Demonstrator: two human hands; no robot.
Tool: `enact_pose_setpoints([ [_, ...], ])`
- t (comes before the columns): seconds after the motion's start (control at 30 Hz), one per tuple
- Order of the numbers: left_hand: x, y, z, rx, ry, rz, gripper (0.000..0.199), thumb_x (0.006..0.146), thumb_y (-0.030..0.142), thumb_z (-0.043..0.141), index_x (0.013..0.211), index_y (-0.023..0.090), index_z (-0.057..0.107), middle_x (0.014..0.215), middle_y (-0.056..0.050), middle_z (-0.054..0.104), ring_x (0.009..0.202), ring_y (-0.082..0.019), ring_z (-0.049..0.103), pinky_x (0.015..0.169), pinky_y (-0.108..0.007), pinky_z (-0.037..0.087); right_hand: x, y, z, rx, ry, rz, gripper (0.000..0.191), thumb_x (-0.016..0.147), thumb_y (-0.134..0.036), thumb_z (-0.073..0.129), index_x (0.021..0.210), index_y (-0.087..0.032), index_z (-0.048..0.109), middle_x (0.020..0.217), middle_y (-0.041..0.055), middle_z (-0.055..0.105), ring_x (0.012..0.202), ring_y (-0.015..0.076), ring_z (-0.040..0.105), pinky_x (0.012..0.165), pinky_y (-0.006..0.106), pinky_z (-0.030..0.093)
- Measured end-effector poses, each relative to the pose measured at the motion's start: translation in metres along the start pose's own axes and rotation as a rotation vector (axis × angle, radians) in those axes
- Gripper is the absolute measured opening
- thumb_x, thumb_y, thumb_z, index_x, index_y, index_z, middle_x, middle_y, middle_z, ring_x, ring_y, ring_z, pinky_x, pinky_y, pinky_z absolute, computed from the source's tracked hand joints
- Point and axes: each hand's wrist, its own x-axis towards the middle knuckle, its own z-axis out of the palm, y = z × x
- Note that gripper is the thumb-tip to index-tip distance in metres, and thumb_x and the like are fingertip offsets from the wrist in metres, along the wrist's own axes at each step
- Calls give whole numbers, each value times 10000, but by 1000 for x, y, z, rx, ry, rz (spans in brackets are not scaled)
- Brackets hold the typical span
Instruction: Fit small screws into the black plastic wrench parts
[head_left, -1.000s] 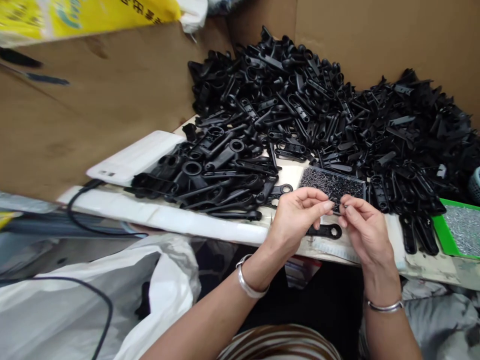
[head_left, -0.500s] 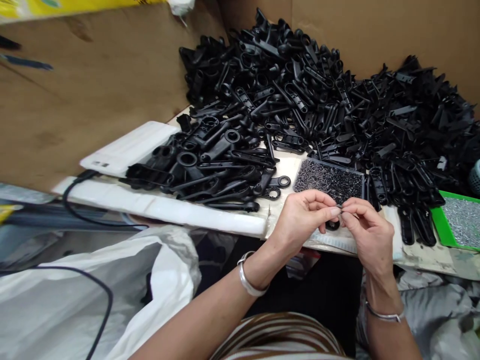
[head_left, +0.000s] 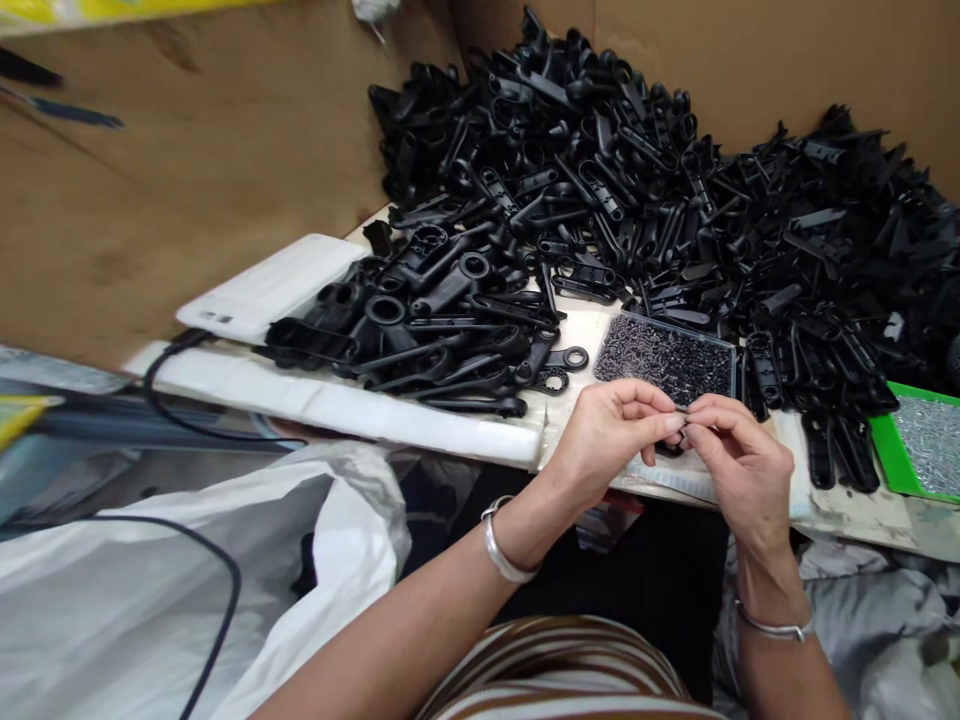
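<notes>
My left hand [head_left: 611,435] and my right hand [head_left: 742,465] meet fingertip to fingertip at the table's front edge. Both are pinched closed on something small and dark, mostly hidden between the fingers. Just behind them lies a clear box [head_left: 664,355] full of tiny dark parts. A dark ring-shaped piece is partly hidden beneath my fingers. To the left, black plastic ring-ended parts [head_left: 450,285] lie in a heap, two of their rings close to the box.
A large pile of black parts [head_left: 600,150] rises against the cardboard wall [head_left: 262,130]. On the right sits a green tray [head_left: 892,455] of small silvery pieces. A white flat device [head_left: 270,285] with a black cable stands left. White plastic sheeting [head_left: 360,510] hangs below.
The whole view has shifted slightly, so the table things appear a little further right. My hands keep nearly the same pinch, fingertips together.
</notes>
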Motion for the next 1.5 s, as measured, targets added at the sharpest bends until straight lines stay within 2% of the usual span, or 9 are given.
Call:
enact_pose_setpoints([
  [0.13, -1, -1, 0, -33, -17, -19, 272, 575, 254, 837, 697, 104, 645, 590, -39, 670, 484, -96, 584, 422, -163, 426, -1, 6, 0, 335, -47, 234, 75, 777, -290, 749, 784, -223, 717, 959, 36, 659, 641, 122, 588, 607, 284, 535],
  [0.27, -2, -3, 1, -47, -19, -14, 234, 613, 231, 816, 711, 102, 648, 647, -59, 699, 500, -97, 598, 443, -168, 447, 0, 7, 0, 542, -65, 376, 156, 722, -332, 796, 795, -217, 719, 854, 31, 670, 602, 116, 566, 581, 274, 523],
  [0.43, -4, -3, 4, -79, -13, -15, 215, 607, 197, 808, 709, 102, 644, 600, -46, 687, 514, -108, 615, 438, -157, 445, 0, 9, -2, 658, -45, 409, 145, 692, -281, 823, 778, -239, 714, 755, -2, 650, 595, 95, 538, 559, 224, 496],
  [0.83, -5, -6, 8, -114, -20, -50, 222, 603, 167, 815, 714, 96, 636, 615, -44, 694, 546, -116, 643, 466, -157, 490, -7, 15, -4, 684, 17, 384, 195, 665, -252, 847, 801, -253, 706, 799, -10, 720, 617, 90, 623, 624, 212, 547],
  [0.97, -7, -6, 8, -117, -23, -57, 239, 610, 194, 823, 720, 95, 636, 628, -51, 701, 580, -129, 659, 490, -167, 504, -12, 13, 0, 536, 125, 296, 183, 697, -244, 820, 839, -217, 709, 797, 12, 741, 613, 108, 658, 604, 220, 566],
  [1.13, -7, -9, 8, -120, 5, -52, 276, 593, 226, 844, 728, 98, 640, 633, -47, 701, 591, -131, 661, 505, -176, 518, -24, 11, 5, 64, 289, 57, 144, 788, -233, 747, 922, -189, 717, 894, 46, 753, 762, 180, 716, 716, 312, 609],
  [1.27, -7, -10, 8, -115, 6, -57, 261, 590, 219, 840, 713, 94, 646, 611, -40, 691, 575, -121, 653, 507, -171, 521, -29, 11, 6, -232, 297, -158, 102, 835, -212, 707, 934, -217, 731, 923, 22, 752, 821, 178, 718, 784, 316, 601],
  [1.37, -6, -12, 7, -105, 6, -58, 232, 598, 197, 823, 707, 91, 648, 596, -37, 684, 562, -117, 649, 512, -172, 526, -29, 9, 6, -389, 294, -303, 116, 855, -183, 687, 952, -231, 731, 909, 8, 753, 796, 166, 718, 760, 296, 604],
  [1.5, -6, -14, 5, -93, 8, -45, 216, 609, 189, 812, 709, 89, 649, 594, -37, 684, 558, -116, 648, 521, -175, 530, -26, 5, 6, -471, 288, -375, 106, 866, -190, 681, 958, -220, 726, 902, 20, 753, 785, 173, 720, 736, 292, 604],
])
